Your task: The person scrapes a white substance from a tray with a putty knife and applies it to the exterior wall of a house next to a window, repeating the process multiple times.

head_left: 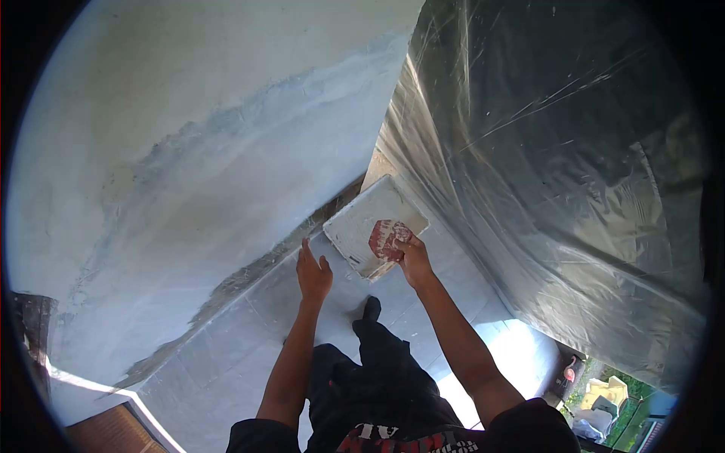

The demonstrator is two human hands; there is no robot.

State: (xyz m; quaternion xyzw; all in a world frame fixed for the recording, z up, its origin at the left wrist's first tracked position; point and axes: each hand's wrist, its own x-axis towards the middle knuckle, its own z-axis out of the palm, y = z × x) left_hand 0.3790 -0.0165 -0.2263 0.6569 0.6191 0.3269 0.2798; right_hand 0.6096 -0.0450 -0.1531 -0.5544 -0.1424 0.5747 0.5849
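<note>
My right hand (416, 263) is closed on the edge of a flat red scraper (384, 235), which is smeared with pale plaster. Below the scraper, in this view, is a squarish whitish tub (353, 228) with plaster-coated sides, standing by the foot of the wall. My left hand (314, 276) holds nothing; its fingers point up toward the wall and the thumb stands apart. It is to the left of the tub, near the wall's lower edge.
A wall (226, 174) with a damp-looking grey plaster band fills the left. Plastic sheeting (559, 166) hangs along the right. My shoe (371, 308) is on the grey tiled floor (249, 347). Yellow and white items (604, 400) lie on grass at the lower right.
</note>
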